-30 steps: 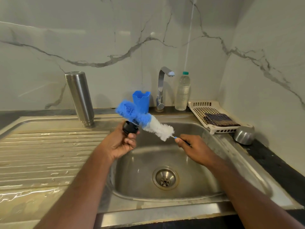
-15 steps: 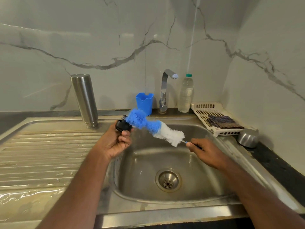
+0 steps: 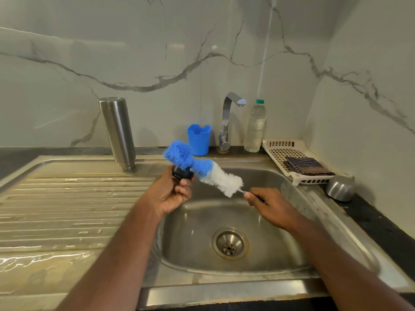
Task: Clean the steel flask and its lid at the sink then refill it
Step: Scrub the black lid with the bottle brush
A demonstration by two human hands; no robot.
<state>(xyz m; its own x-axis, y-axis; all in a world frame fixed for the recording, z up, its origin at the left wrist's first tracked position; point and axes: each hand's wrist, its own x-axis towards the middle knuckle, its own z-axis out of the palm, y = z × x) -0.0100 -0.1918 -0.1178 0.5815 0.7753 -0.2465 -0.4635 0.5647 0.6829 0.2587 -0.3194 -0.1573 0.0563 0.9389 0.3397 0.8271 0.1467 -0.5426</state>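
— Head view first: what do we have over the sink [image 3: 332,223]?

— We see the left hand [image 3: 167,195] curled round the small dark lid [image 3: 182,173], gripping it above the sink's left edge. The right hand [image 3: 267,204] pinches the thin handle of the bottle brush [image 3: 202,168] just past the white bristles.

— Which way does the brush run?

— Its long axis slopes from lower right to upper left. The handle end sits low at the right hand, the white part comes next, then the blue part, and the blue tip fans out against the lid, touching it. So we read the brush as pointing up and left, toward the back wall.

— And the flask?

— We find the steel flask [image 3: 118,133] standing on the ribbed draining board [image 3: 67,209] at the back, well apart from both hands. Its long axis looks upright, leaning a little in this wide lens, and the narrower ringed end is down, so it seems to stand mouth down, though we cannot see the mouth.

— Anything else along the back?

— A blue cup [image 3: 199,140], the tap [image 3: 226,122] and a clear plastic bottle [image 3: 255,126] stand in a row. On the worktop [image 3: 377,225] to the right, a white basket [image 3: 280,151] holds a folded dark cloth [image 3: 307,166], with a small steel bowl [image 3: 340,188] just beside it.
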